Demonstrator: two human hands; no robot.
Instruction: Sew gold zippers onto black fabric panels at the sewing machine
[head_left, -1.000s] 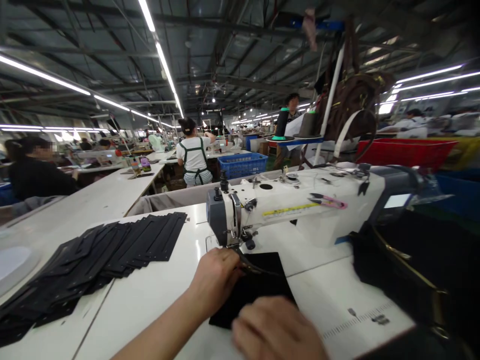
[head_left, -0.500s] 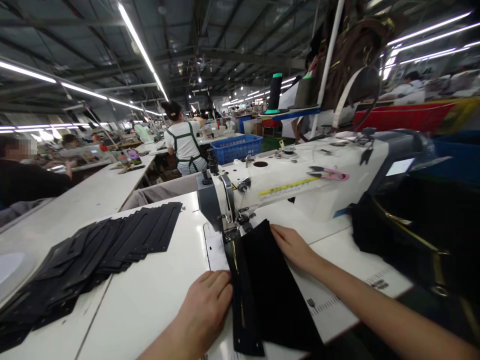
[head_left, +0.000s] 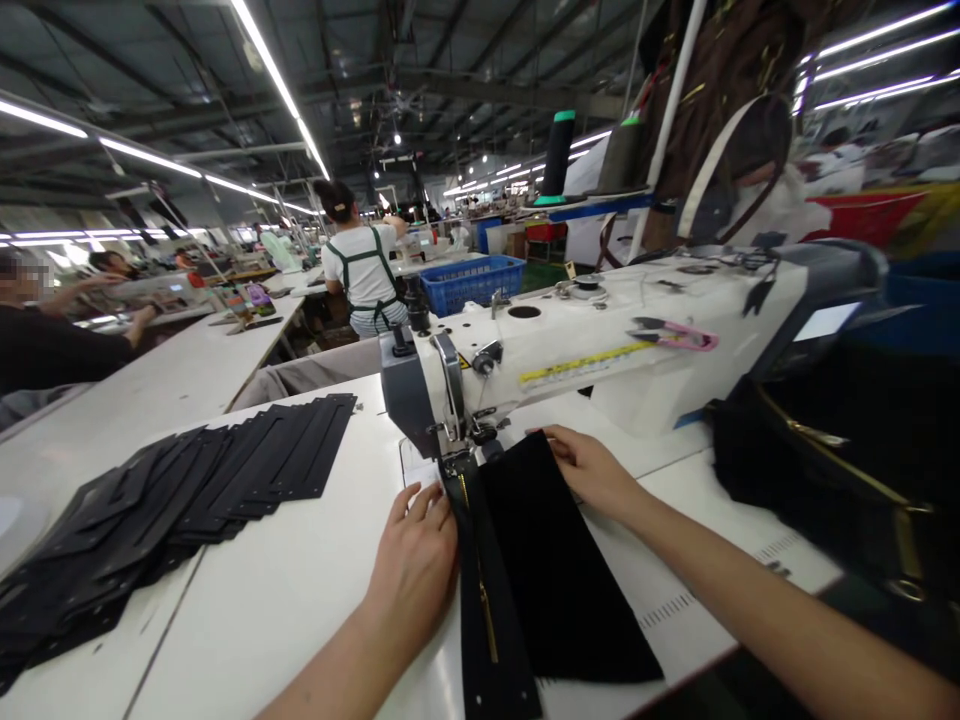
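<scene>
A black fabric piece lies under the head of a white sewing machine, joined or overlapped at its left by a dark strip with a gold zipper. My left hand lies along the strip's left edge, fingers extended toward the presser foot; its thumb is mostly hidden. At the fabric's far right corner, my right hand has its fingers closed on the edge, partly out of sight behind it. The needle area is too small to make out.
Several black cut-out panels lie overlapping on the table to the left. Pink-handled thread snips rest on the machine arm. Thread cones stand behind. Dark material with a zipper hangs at right. Co-workers sit beyond.
My left hand has slid forward along the strip, nearer the presser foot, and its fingers are more extended. My right hand stays at the fabric's far edge. The view has shifted slightly.
</scene>
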